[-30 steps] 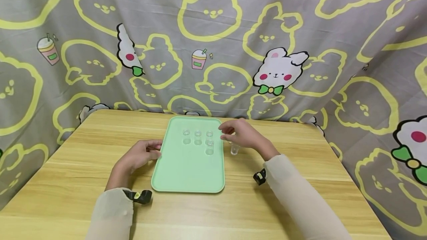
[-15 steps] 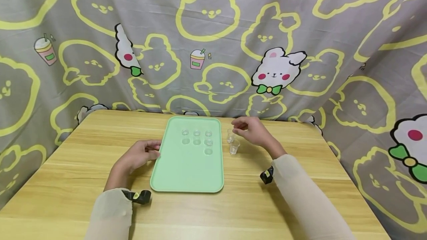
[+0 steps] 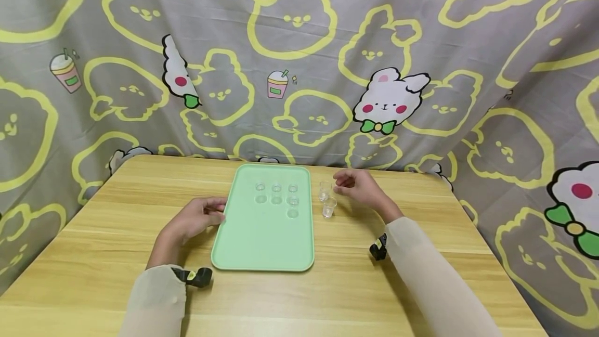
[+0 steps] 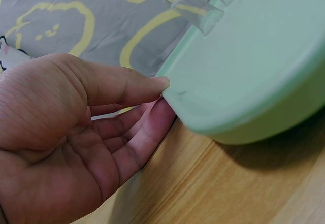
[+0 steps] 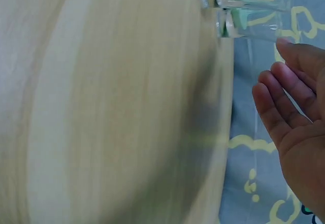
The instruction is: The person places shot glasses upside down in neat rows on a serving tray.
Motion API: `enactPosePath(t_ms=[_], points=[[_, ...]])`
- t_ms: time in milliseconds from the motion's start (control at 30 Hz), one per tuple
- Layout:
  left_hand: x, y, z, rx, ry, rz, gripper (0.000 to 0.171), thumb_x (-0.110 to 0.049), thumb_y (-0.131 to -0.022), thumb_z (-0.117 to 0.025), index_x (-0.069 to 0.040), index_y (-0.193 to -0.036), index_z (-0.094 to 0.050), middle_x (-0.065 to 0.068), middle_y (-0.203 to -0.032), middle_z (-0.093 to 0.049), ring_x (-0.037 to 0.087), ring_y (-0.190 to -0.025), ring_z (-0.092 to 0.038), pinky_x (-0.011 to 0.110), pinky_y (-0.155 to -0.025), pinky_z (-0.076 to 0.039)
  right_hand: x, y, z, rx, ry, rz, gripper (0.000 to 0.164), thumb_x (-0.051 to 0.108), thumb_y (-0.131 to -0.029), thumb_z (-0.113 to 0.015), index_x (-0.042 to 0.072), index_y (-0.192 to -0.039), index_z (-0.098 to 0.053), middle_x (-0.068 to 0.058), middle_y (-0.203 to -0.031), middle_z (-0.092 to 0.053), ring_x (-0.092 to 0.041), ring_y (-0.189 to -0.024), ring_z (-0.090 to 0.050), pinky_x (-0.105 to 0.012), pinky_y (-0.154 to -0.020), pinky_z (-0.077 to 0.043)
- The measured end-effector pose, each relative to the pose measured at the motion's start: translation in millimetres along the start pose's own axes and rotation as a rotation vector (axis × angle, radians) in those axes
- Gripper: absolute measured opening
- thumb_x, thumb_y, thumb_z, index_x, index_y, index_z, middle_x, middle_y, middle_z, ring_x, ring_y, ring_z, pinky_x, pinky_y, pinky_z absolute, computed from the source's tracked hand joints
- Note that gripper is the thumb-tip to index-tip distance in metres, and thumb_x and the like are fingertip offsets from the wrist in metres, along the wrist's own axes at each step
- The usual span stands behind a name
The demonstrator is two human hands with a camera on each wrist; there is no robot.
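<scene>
A mint-green tray (image 3: 262, 243) lies on the wooden table, its left edge pinched by my left hand (image 3: 194, 217). In the left wrist view the thumb (image 4: 147, 86) presses on the rim, with the other fingers at the outer side below it. Several small clear glasses (image 3: 276, 194) stand upside down toward the far part of the tray. Beyond its right edge, two more clear glasses stand upright on the table, a rear one (image 3: 325, 191) and a nearer one (image 3: 329, 208). My right hand (image 3: 361, 189) is just right of these, holding nothing, its fingers loosely bent.
The wooden table (image 3: 140, 207) reaches back to a grey patterned curtain (image 3: 318, 77), which also hangs along the right side. Black camera mounts (image 3: 198, 277) sit at both wrists.
My right hand has moved right, from the tray's right edge past the two upright glasses, uncovering the rear one. My left hand stays at the tray's edge.
</scene>
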State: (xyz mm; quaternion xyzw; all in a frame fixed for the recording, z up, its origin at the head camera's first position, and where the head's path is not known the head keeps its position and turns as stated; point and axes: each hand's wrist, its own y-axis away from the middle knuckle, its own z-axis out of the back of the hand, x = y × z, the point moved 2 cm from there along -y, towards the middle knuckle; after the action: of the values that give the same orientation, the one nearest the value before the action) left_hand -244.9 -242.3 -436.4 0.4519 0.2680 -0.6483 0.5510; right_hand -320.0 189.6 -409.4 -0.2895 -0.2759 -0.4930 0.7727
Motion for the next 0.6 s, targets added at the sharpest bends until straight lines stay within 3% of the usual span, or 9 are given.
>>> enactPosePath(t_ms=[200, 600], points=[[0.1, 0.1, 0.0, -0.003, -0.009, 0.004, 0.052, -0.005, -0.098, -0.065, 0.007, -0.146, -0.050, 0.021, -0.131, -0.059, 0.028, -0.110, -0.060, 0.033, -0.088, -0.052, -11.7, -1.7, -7.5, 0.058, -0.031, -0.044, 0.028, 0.007, -0.091, -0.078, -0.002, -0.117, -0.072, -0.007, -0.101, -0.071, -0.022, -0.096, -0.067, -0.040, -0.092, -0.055], [0.4, -1.2, 0.0, -0.004, 0.000, 0.005, 0.052, -0.004, -0.097, -0.066, 0.008, -0.145, -0.051, 0.021, -0.130, -0.060, 0.027, -0.108, -0.060, 0.031, -0.086, -0.053, -17.8, -5.9, -19.1, 0.108, -0.027, -0.029, 0.030, -0.001, -0.089, -0.076, -0.003, -0.119, -0.071, -0.008, -0.104, -0.073, -0.023, -0.100, -0.068, -0.039, -0.092, -0.055]])
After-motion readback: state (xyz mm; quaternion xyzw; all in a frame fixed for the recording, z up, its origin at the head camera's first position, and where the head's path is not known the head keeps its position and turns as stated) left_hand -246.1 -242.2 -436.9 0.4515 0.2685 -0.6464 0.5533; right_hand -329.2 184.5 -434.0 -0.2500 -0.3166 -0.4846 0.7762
